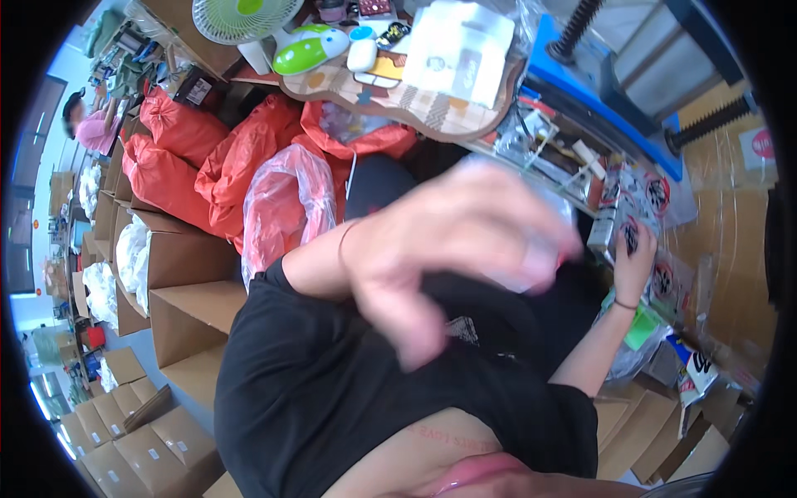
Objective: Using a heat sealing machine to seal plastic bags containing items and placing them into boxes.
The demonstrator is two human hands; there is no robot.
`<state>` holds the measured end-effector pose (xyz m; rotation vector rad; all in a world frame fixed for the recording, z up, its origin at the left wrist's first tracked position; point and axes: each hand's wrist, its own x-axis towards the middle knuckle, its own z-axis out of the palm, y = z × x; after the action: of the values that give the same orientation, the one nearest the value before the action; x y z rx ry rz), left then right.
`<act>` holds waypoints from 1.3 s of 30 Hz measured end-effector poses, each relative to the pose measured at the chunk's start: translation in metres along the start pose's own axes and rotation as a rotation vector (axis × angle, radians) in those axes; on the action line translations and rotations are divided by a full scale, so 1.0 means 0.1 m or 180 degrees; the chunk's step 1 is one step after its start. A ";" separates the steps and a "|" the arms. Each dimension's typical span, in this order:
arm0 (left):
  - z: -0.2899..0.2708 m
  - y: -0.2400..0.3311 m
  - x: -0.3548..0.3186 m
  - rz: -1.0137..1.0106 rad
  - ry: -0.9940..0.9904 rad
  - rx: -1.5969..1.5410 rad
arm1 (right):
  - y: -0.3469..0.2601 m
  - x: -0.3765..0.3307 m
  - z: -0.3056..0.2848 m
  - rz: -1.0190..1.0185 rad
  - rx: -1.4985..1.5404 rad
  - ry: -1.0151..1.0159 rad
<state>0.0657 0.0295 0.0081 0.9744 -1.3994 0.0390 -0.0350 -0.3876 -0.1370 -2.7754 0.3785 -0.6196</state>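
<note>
My left hand [452,241] is raised in the middle of the view, smeared by motion. Its thumb points down, well apart from the fingers, which reach to the right. Pale clear plastic [513,278] shows around the fingertips; I cannot tell whether they touch it. On the right side, my right hand [636,264] has its thumb and fingers round a white packet [632,236] with a dark round print. Similar printed packets [656,195] lie just beyond it, along the edge of the bench.
A blue-based press [598,108] with black screws stands far right. A green fan [311,48] and a white plastic bag [461,54] sit on a patterned mat [382,104]. Red sacks [170,178] and cardboard boxes [195,303] crowd the left. A person in pink [98,131] is far left.
</note>
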 end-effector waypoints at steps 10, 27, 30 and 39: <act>-2.15 -1.93 -1.00 -0.2889 0.0797 0.4949 | -0.12 -0.02 0.09 -0.0206 0.0202 0.0490; -2.84 -2.63 -0.71 -0.3887 0.1246 0.4885 | -0.24 0.10 0.06 0.0200 0.0212 0.0119; -2.88 -2.65 -0.70 -0.3996 0.1296 0.4833 | -0.26 0.09 0.05 0.0215 0.0160 0.0079; -2.90 -2.60 -0.70 -0.3961 0.1247 0.4916 | -0.22 0.08 0.07 0.0190 0.0273 0.0144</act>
<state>0.4247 0.0720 -0.1532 2.7497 0.0431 0.3859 -0.0204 -0.3682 -0.1330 -2.6626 0.4322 -0.6691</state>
